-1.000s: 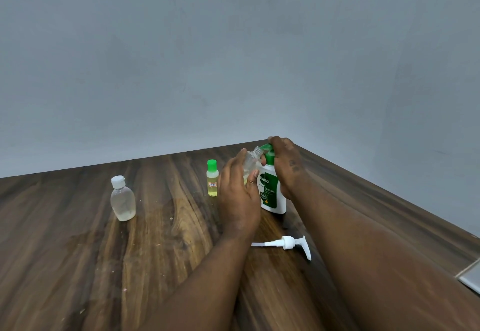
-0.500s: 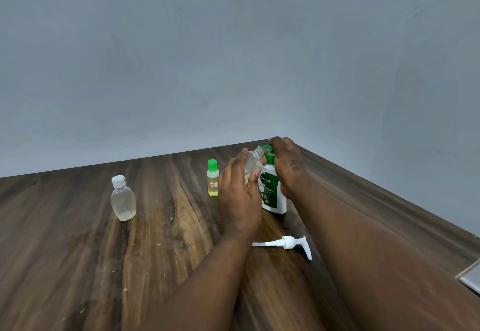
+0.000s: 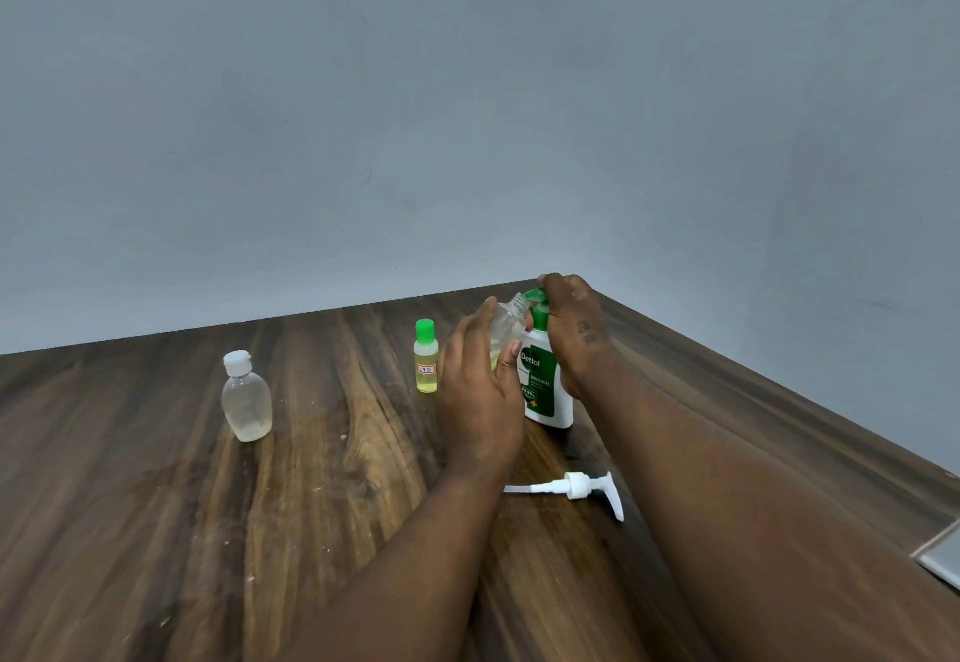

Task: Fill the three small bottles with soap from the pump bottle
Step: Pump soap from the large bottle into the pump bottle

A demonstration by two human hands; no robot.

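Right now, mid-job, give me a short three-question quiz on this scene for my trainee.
1. True or false: the white pump head is screwed onto the Dettol bottle.
2. The left hand holds the uncapped clear bottle: A upright; B tilted, mouth toward the Dettol bottle's top; C upside down.
3. Fill in: the green-capped bottle and the white-capped bottle stand to the ___ of the left hand.

Key: 1 false, it lies on the table; 2 B; 3 left.
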